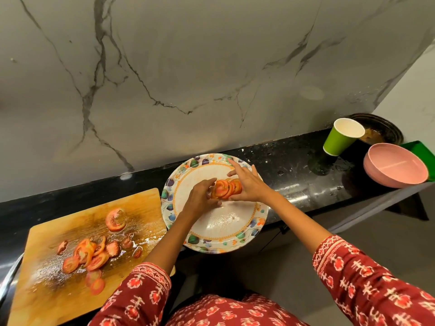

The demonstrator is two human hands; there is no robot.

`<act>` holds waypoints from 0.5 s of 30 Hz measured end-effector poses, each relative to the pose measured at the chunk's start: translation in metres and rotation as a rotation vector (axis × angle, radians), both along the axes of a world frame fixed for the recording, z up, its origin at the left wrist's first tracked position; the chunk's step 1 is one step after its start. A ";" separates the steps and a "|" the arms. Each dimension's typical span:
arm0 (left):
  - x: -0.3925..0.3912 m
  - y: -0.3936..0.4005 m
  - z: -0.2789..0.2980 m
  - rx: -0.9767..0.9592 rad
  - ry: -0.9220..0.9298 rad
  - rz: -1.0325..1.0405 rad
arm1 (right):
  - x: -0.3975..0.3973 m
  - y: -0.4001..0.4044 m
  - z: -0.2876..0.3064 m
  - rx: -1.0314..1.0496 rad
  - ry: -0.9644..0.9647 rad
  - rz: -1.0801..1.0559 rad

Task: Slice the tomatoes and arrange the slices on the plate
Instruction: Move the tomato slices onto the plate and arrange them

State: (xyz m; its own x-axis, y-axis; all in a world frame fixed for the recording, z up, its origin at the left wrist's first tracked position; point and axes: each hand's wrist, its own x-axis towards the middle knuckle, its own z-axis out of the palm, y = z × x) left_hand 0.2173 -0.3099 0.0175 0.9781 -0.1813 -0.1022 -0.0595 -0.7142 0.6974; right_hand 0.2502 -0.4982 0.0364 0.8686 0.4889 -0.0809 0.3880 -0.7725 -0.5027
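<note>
Holding a short overlapping row of red tomato slices (226, 189) between them, both hands work over the round white plate with a leaf-and-flower patterned rim (213, 248). Left hand (200, 196) curls its fingers round the row's left end. Right hand (247, 184) presses against the right end, thumb at the near side, index finger straight and pointing toward the plate's far rim. The row sits on the far half of the plate, near its middle; near half bare and glossy. Plate lies on the black speckled stone counter (294, 165), its near rim hanging over the counter's front edge.

Just left of the plate, almost touching, a wet wooden cutting board (58, 290) at the counter's left end holds more tomato slices and end pieces (90, 255), scattered in a loose pile at mid-board, plus one bigger tomato chunk (115, 220) toward the far side.

Toward the counter's right end: green paper cup (342, 137), upright, white inside; near it a pink round bowl (395, 164); behind both a dark round dish (381, 131) at the far right corner. Grey-veined marble wall (188, 67) backs the counter. Red-and-white patterned sleeves (367, 278) cover both upper arms.
</note>
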 end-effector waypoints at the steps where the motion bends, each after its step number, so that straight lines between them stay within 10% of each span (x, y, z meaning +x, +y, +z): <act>1: 0.001 0.000 0.000 0.006 0.009 0.005 | 0.000 0.001 0.000 0.002 0.009 -0.004; 15: 0.005 -0.012 -0.001 0.061 0.004 0.007 | 0.005 -0.002 0.001 -0.041 0.066 0.045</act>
State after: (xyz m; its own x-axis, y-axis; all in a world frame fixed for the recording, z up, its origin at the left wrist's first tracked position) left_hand 0.2222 -0.3223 0.0169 0.9788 -0.1682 -0.1166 -0.0520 -0.7555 0.6530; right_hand 0.2548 -0.4997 0.0375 0.8380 0.5223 -0.1579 0.3897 -0.7754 -0.4969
